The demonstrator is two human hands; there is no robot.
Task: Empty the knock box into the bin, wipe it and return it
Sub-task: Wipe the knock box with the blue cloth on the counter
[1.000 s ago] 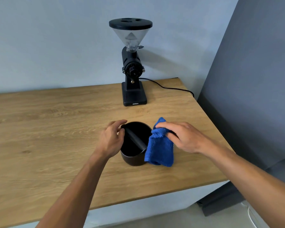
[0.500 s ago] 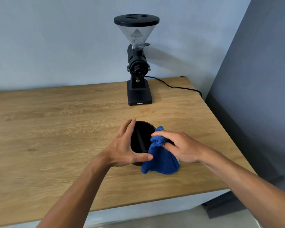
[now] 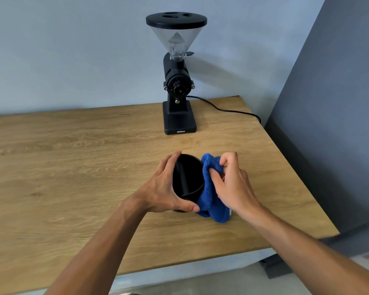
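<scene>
Two bare forearms reach in from the near edge over the light oak-grain wooden surface (image 3: 73, 167). The left hand (image 3: 164, 188) wraps the near-left side of the round black knock box (image 3: 188, 177), thumb across its near wall and fingers curled up along the left rim, gripping it. The knock box stands upright on the surface, toward the right end, with a dark bar running across its open mouth. The right hand (image 3: 232, 186) is closed on a bright blue terry cloth (image 3: 211, 188), pressing it against the right rim and outer wall of the knock box; the cloth's loose end hangs down to the surface. Farther back, near the wall, stands a tall black coffee grinder with a clear cone hopper (image 3: 178, 81), its black power cord (image 3: 228, 110) trailing right off the surface.
</scene>
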